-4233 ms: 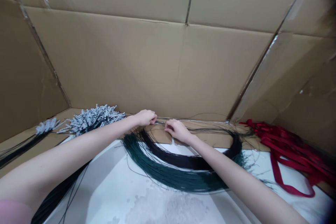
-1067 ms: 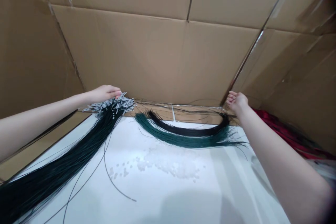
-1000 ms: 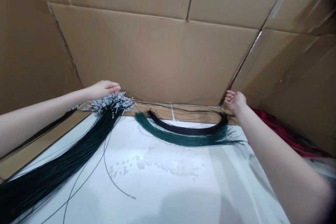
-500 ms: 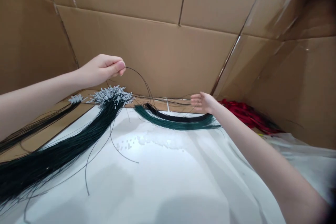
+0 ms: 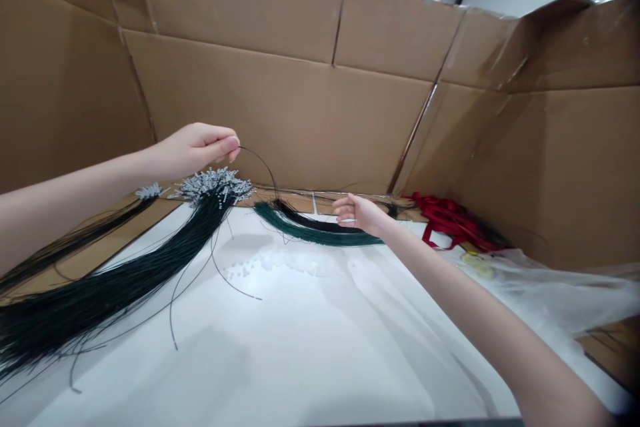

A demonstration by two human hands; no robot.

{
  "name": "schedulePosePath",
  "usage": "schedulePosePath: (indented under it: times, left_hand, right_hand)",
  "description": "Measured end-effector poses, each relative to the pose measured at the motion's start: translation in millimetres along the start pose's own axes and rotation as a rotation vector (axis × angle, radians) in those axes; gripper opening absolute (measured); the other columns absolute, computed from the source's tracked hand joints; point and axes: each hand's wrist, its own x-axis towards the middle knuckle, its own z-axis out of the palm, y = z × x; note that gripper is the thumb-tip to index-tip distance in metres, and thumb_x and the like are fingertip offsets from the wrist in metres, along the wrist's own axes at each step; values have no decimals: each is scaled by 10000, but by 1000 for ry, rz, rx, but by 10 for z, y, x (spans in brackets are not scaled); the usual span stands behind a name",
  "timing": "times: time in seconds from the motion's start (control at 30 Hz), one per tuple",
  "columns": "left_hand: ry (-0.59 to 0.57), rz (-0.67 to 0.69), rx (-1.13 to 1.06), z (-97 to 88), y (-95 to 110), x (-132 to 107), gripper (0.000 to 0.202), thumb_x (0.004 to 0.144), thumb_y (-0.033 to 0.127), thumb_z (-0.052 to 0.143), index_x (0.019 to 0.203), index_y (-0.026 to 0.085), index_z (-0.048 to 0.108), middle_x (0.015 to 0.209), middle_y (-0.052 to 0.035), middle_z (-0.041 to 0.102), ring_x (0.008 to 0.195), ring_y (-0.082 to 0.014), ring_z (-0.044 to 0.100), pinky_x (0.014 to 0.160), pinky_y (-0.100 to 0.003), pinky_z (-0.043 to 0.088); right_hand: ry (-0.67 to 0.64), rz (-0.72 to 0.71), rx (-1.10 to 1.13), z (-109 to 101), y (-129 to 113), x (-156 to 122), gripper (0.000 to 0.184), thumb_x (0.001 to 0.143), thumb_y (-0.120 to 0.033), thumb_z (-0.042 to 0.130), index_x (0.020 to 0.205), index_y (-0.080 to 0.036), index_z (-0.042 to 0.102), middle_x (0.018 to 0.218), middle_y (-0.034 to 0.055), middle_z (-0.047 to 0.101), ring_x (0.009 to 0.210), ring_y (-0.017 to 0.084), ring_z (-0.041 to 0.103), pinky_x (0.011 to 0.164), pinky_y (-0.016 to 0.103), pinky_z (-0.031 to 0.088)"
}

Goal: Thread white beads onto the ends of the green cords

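My left hand (image 5: 200,145) is raised above the table and pinches one thin black cord (image 5: 263,163), which arcs down to the right. Just below it lies a long bundle of dark green cords (image 5: 125,273) with white tips (image 5: 213,185) fanned out at its far end. My right hand (image 5: 357,212) hovers with fingers loosely spread over a curved bundle of green and black cords (image 5: 310,230) near the back wall. It holds nothing that I can see.
Tall cardboard walls (image 5: 280,107) enclose the white sheet-covered table (image 5: 310,340) on three sides. Red ribbons (image 5: 450,220) lie at the back right. A second thinner dark cord bundle (image 5: 65,247) lies at the left edge. Small white bits (image 5: 250,269) are scattered mid-table.
My left hand rose from the white-tipped bundle with a single black cord pinched in it. My right hand left the back right corner, moved left and opened. The view tilted up.
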Motion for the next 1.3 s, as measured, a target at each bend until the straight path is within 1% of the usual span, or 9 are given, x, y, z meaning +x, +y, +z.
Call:
schedulePosePath:
  times: [0.17,0.43,0.53,0.63,0.73,0.8,0.93,1.1,1.3]
  left_hand:
    - [-5,-20,61,27,-24,-39,386,985,438,398,781,141,537,617,33,394,564,-89,351,578,-222,294]
    - [-24,-48,106,46,-121,-107,421,976,490,400,813,145,580,624,33,413,568,-91,373,590,-221,297]
    - [-16,-37,109,48,-128,-113,434,972,494,400,804,139,585,617,26,423,572,-95,382,590,-220,300]
    - [-15,-25,120,46,-129,-124,439,975,487,397,805,129,587,633,20,444,593,-96,395,606,-219,308]
    - [-22,-21,131,26,-124,-150,442,978,491,394,816,131,592,643,20,464,603,-96,410,612,-219,312]
    - [-17,-29,133,-3,-113,-170,434,978,486,397,819,133,592,622,29,446,573,-89,389,587,-218,296]
    - [47,-22,108,-91,-93,-199,418,978,457,401,807,124,587,584,44,380,517,-68,314,547,-213,253]
    - [156,17,103,-193,-119,-239,442,991,463,396,793,110,573,598,42,392,562,-54,353,591,-194,267]
    - [203,6,124,-277,-158,-321,490,989,511,379,792,108,576,597,47,406,569,-42,369,616,-185,268]
  right_hand:
    - [-39,-55,-20,147,55,-1,466,1059,-346,273,864,-168,656,730,58,695,589,141,630,633,270,546]
    - [-24,-186,-141,243,163,-54,354,1049,-344,357,913,-182,640,761,46,682,594,125,614,604,243,520]
    - [26,-255,-203,238,144,-42,326,1043,-334,377,954,-187,654,876,63,712,684,134,637,650,242,515]
    - [93,-323,-257,174,111,-6,302,1035,-313,395,987,-200,671,1058,68,721,865,149,657,774,255,507]
    - [149,-354,-300,83,110,40,308,1022,-348,413,966,-210,683,1094,67,723,964,181,653,840,294,493]
    - [181,-365,-328,34,127,69,302,1009,-361,442,926,-206,688,1083,69,724,986,195,648,837,302,489]
    - [178,-360,-369,0,152,114,297,998,-348,477,859,-186,683,960,68,734,857,179,659,736,268,495]
    - [89,-290,-397,42,167,120,283,996,-269,474,820,-169,671,754,47,717,617,133,626,583,225,475]
    - [22,-245,-438,36,241,110,244,965,-207,523,782,-174,681,674,26,702,547,116,583,500,196,429]
